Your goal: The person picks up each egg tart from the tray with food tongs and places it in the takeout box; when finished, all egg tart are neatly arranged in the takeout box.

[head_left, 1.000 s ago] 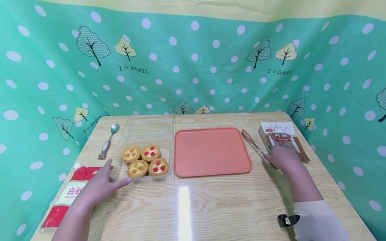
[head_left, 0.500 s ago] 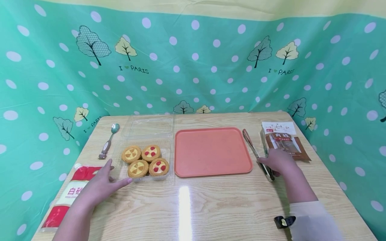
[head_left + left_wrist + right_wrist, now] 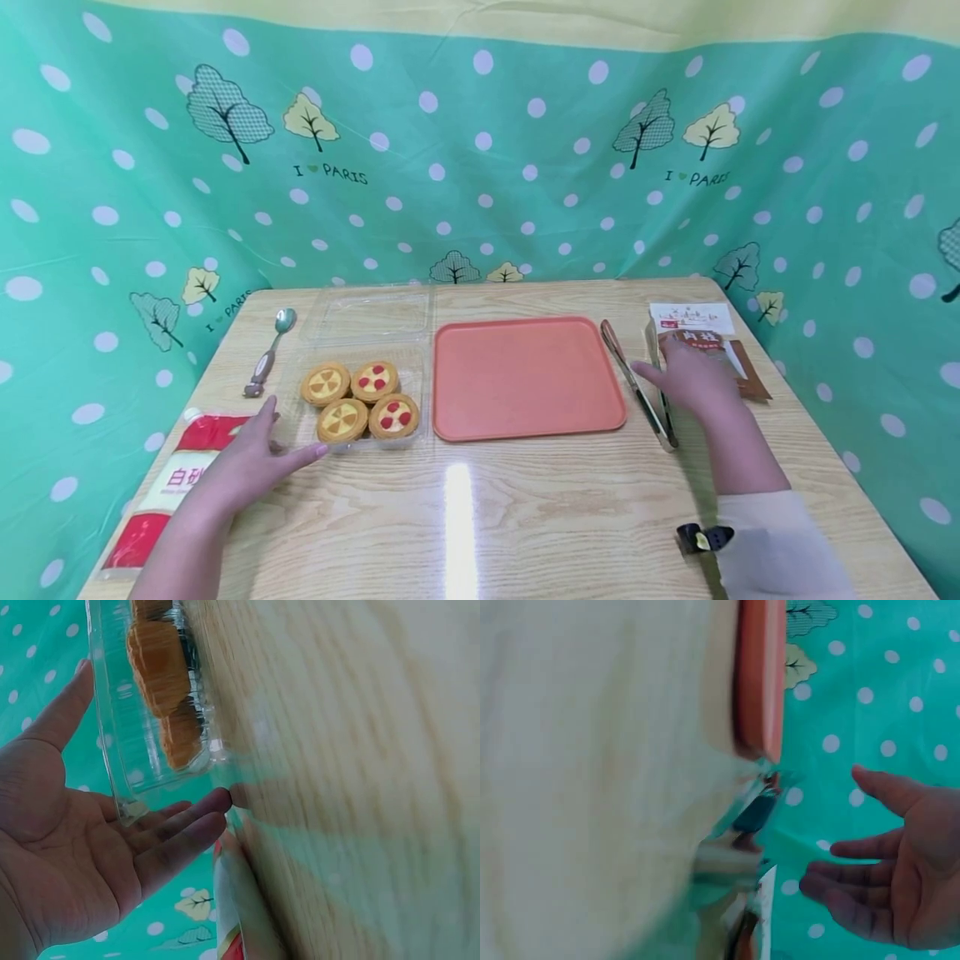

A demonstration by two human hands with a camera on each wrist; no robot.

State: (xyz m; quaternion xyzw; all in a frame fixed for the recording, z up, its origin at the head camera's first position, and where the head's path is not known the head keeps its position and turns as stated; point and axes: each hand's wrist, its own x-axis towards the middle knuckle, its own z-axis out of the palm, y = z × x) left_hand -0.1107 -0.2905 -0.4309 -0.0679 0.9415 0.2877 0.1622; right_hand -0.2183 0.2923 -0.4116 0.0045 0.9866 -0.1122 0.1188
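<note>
My left hand (image 3: 247,467) has its fingers spread between a red-and-white bag (image 3: 150,500) and the front left corner of a clear plastic container (image 3: 415,364). Several egg tarts (image 3: 343,420) sit inside, two with red fruit. The left wrist view shows that palm (image 3: 82,855) facing the container, holding nothing. Over a pair of metal tongs (image 3: 632,383), my right hand (image 3: 697,379) is apart from them with its thumb stretched out. The tongs' arms spread toward the back. In the right wrist view, the same hand (image 3: 900,877) is bare, fingers loosely extended.
A pink tray (image 3: 528,379) lies mid-table, its right edge close to the tongs. Brown and white packets (image 3: 750,375) are at the right, partly behind my right hand. A spoon (image 3: 264,362) lies at the far left. Patterned curtain (image 3: 480,200) surrounds the table.
The tongs have shifted slightly left and toward me. My right hand has let go of them and lifted, spreading its fingers. My left hand has stayed put.
</note>
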